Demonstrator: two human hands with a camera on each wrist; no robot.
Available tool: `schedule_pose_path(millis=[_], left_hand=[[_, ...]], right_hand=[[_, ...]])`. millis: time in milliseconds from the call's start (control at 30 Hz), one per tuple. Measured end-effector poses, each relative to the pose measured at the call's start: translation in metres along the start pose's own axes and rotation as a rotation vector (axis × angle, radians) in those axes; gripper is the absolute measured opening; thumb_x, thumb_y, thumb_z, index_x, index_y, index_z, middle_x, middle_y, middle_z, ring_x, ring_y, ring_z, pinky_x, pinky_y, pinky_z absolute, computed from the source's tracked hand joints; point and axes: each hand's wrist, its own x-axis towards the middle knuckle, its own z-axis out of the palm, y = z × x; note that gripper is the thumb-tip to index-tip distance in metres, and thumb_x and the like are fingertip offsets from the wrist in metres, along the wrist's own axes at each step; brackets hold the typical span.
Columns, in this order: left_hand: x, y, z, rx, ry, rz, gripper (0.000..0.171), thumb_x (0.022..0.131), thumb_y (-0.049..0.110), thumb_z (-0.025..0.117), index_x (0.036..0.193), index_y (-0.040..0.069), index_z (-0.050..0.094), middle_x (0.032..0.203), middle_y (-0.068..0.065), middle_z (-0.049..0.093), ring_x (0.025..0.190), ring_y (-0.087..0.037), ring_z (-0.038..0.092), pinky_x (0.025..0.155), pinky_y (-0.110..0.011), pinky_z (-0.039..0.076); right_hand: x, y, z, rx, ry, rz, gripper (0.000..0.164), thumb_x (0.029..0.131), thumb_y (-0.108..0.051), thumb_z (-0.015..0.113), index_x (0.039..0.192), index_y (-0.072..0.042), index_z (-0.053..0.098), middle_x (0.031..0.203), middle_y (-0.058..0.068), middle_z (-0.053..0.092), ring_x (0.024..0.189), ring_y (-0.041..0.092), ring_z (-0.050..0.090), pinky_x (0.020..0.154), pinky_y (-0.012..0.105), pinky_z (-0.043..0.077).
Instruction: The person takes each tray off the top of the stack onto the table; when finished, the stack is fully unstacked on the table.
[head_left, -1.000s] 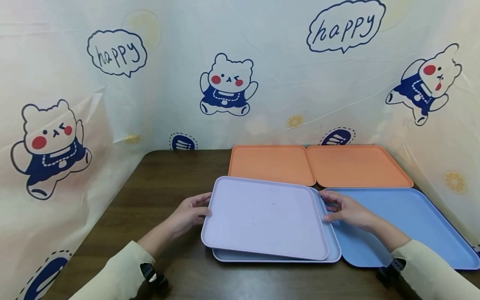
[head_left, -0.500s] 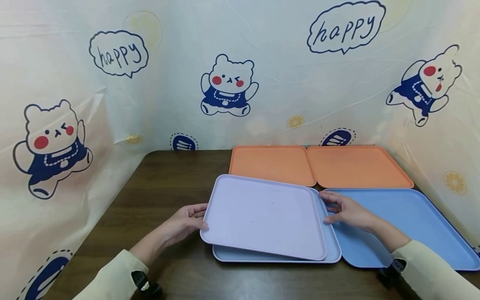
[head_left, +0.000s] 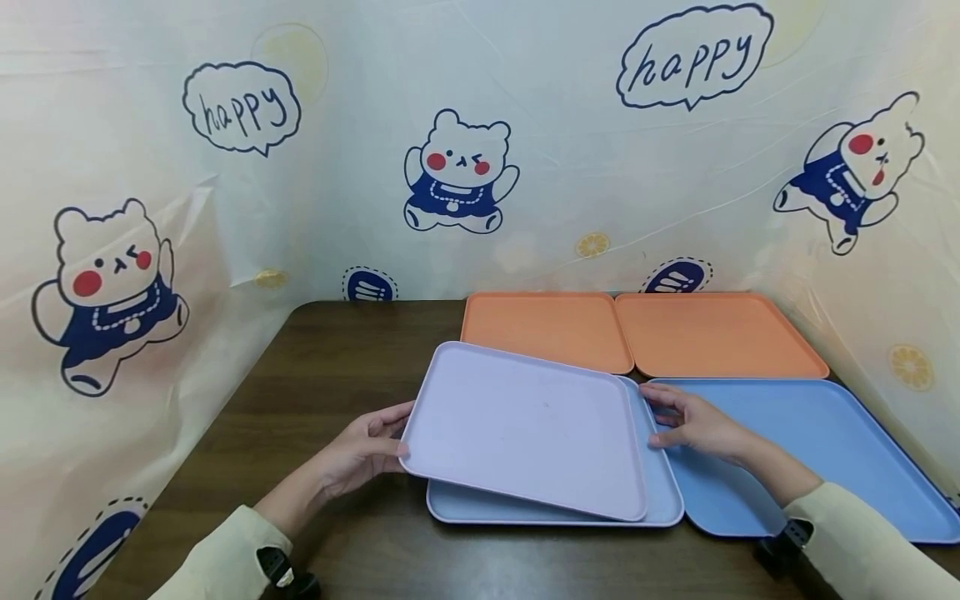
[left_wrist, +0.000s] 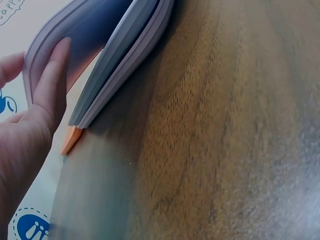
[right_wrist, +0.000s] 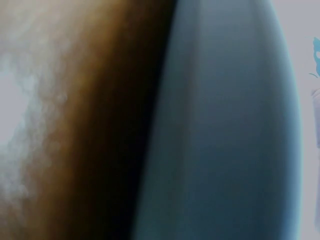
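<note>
Lavender tray (head_left: 525,425) only half lifted imo: left hand (head_left: 358,454) pinches it near 8 o'clock, raised off the pale blue tray (head_left: 664,487); 4 o'clock corner looks not yet clear. Right hand (head_left: 703,425) at lower rim's 3 o'clock, can't tell if gripping.

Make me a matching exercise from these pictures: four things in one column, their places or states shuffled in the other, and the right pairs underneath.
Things
1. Lavender tray
2. Orange trays
3. Large blue tray
4. Left hand

Places and states
A. Side by side along the back of the table
B. Gripping a raised tray edge
C. Tilted, its left end lifted above what lies beneath
D. Flat at the near right

Right pairs
1-C
2-A
3-D
4-B
</note>
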Motion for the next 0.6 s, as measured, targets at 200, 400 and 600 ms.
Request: schedule_pose_path(millis=[200,400,600], left_hand=[[-0.004,-0.001,-0.005,-0.019,0.042,0.102,0.067,0.093,-0.009,0.053,0.148,-0.013,0.015,0.141,-0.021,0.044,0.106,-0.027,0.063,0.088,-0.046,0.052],[-0.009,-0.002,-0.015,-0.044,0.158,0.152,0.05,0.097,-0.006,0.05,0.144,-0.009,0.036,0.123,-0.009,0.063,0.104,-0.026,0.065,0.086,-0.044,0.052],[-0.015,0.002,-0.024,-0.061,0.208,0.244,0.042,0.098,-0.006,0.048,0.14,-0.006,0.046,0.121,-0.008,0.065,0.102,-0.024,0.066,0.084,-0.043,0.053]], right_hand=[[0.001,0.001,0.001,0.006,-0.004,0.003,0.085,0.082,-0.01,0.078,0.149,0.007,0.027,0.154,0.031,0.015,0.135,0.048,0.03,0.101,0.044,0.04],[0.002,0.003,0.0,0.001,0.002,0.004,0.085,0.083,-0.011,0.077,0.149,0.006,0.027,0.154,0.03,0.015,0.134,0.048,0.031,0.101,0.043,0.041],[0.002,0.001,0.001,0.007,0.011,0.024,0.085,0.082,-0.011,0.078,0.15,0.004,0.028,0.153,0.03,0.019,0.135,0.046,0.031,0.1,0.042,0.042]])
